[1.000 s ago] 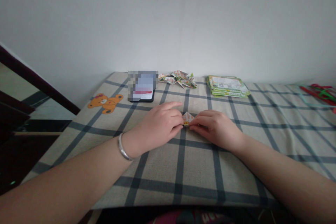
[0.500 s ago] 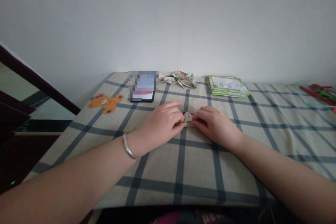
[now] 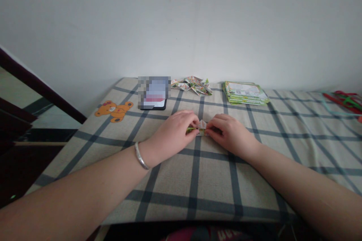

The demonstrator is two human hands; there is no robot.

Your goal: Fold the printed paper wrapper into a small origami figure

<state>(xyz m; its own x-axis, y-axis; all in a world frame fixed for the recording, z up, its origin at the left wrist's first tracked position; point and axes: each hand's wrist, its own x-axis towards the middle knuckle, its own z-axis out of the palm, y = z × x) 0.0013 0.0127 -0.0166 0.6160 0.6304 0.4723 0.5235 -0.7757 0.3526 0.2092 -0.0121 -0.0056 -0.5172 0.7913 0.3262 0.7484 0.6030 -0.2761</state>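
A small folded piece of printed paper (image 3: 201, 128), white and green with a pointed top, lies low over the tablecloth between my hands. My left hand (image 3: 179, 130), with a silver bangle at its wrist, pinches the paper's left side; a green edge shows between thumb and fingers. On the right side, my right hand (image 3: 227, 130) grips the paper with thumb and fingertips. My fingers cover much of the paper, so its full shape is hidden. Behind it, several folded paper pieces (image 3: 192, 84) of similar print lie in a heap near the wall.
A stack of green printed sheets (image 3: 244, 93) sits at the back right. Left of the folded heap lies a phone (image 3: 155, 96), partly pixelated. An orange bear figure (image 3: 114, 111) is on the checked tablecloth (image 3: 169, 188). Red and green items (image 3: 346, 99) are at the far right.
My left hand's fingers have curled inward and down onto the paper, the extended index finger now bent. My right hand has barely moved.
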